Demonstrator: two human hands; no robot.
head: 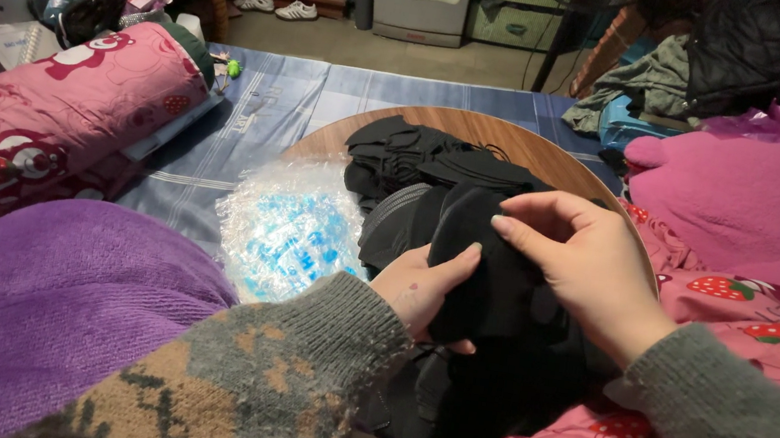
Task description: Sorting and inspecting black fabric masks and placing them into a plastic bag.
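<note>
Head view, looking down at both hands. At the centre of the frame we saw the left hand (426,289) closed around a black fabric piece (487,282), thumb pressed on its front face and the fingers hidden behind it. The right hand (585,265) came in from the right of the frame; its grip was pinched on the upper edge of the same piece, fingertips (502,226) curled over the cloth. The piece stood roughly upright between the two hands, just above a dark heap of black garments (478,391) at lower centre.

Behind the hands, at centre, lay a round wooden worktop (520,146), carrying a further pile of black fabric (418,158). A crumpled bubble-wrap bag (289,226) with blue contents (we could not tell what they were) rested at the left edge of the worktop, just beside the left wrist. A pink patterned bolster (52,114) lay at the upper left of the frame, on a blue striped sheet (275,103). A purple knit cloth (47,304) filled the lower left, and a pink strawberry-print blanket (750,307) the right side. White sneakers (277,5) stood on the floor at the top, left of centre.
</note>
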